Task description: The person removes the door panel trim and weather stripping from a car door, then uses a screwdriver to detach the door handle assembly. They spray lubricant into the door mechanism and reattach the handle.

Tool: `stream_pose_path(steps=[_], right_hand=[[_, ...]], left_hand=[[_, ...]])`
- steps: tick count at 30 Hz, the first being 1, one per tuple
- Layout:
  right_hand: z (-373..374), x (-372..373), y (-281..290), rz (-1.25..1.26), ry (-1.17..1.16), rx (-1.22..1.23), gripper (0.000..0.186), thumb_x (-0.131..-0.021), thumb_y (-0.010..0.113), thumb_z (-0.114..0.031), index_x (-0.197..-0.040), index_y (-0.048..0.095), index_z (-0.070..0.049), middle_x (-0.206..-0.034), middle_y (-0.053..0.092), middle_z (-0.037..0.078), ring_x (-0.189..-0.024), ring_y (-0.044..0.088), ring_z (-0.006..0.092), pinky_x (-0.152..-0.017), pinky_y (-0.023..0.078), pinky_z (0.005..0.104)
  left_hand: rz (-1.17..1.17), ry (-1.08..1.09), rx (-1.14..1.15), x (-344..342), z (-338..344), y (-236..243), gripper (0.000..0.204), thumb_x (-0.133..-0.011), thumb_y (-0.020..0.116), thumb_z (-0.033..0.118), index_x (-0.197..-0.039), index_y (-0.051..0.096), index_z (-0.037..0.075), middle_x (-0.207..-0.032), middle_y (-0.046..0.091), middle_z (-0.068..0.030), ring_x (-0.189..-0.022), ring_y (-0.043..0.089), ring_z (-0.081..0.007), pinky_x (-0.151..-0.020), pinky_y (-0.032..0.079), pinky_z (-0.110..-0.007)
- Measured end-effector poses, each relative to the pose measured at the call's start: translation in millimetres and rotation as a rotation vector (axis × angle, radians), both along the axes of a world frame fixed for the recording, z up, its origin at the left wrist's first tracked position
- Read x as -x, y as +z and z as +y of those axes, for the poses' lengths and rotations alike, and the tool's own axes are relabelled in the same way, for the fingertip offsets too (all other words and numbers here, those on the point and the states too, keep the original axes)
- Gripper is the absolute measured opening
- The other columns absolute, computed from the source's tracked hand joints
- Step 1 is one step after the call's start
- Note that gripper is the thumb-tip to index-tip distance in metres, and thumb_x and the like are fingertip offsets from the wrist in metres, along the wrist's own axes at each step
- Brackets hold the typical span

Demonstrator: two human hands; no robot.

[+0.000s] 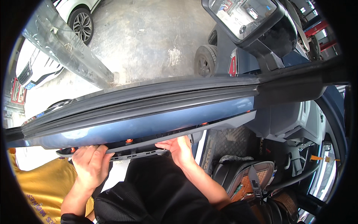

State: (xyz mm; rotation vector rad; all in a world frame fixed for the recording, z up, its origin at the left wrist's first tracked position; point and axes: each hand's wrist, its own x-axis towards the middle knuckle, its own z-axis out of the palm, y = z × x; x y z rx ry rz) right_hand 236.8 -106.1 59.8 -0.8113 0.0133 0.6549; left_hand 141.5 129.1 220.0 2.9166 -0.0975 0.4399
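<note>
A grey-black door trim panel (164,138) stands slightly off a blue car door (149,118), with a dark gap along its upper edge. Small orange clips (129,140) show in that gap. My left hand (90,162) is closed over the panel's upper edge near its left end, fingers curled onto it. Farther right, my right hand (181,151) grips the panel's edge, with the fingertips bent inward and partly hidden. The lower part of the panel is out of sight below its edge.
Black window seals (141,100) run along the door top, with a side mirror (257,26) at far right. A person in a yellow shirt (44,183) is close on my left. To the right are a car seat (250,179) and dashboard (287,123); a metal post (67,44) stands beyond.
</note>
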Motion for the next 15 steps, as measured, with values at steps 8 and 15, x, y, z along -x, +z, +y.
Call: stream_pose_path(steps=[8,15], right_hand=[[-7,-1,-2,0.014,0.06,-0.005,0.055,-0.099,0.047,-0.044,-0.124,0.047,0.005,-0.11,0.064,0.022,-0.101,0.066,0.0323,-0.087,0.056,0.0449],[-11,-4,-1,0.057,0.101,0.063,0.059,-0.098,0.046,-0.048,-0.123,0.05,0.006,-0.113,0.062,0.02,-0.097,0.066,0.0333,-0.082,0.057,0.0455]], left_hand=[[-0.017,-0.001,0.053,1,-2,-2,0.027,-0.065,0.077,0.006,-0.087,0.061,0.002,-0.075,0.06,-0.0113,-0.063,0.056,-0.0313,-0.059,0.043,-0.039],[-0.005,0.001,0.045,-1,0,-5,0.031,-0.064,0.077,0.006,-0.089,0.059,0.002,-0.077,0.061,-0.011,-0.063,0.056,-0.0301,-0.059,0.043,-0.039]])
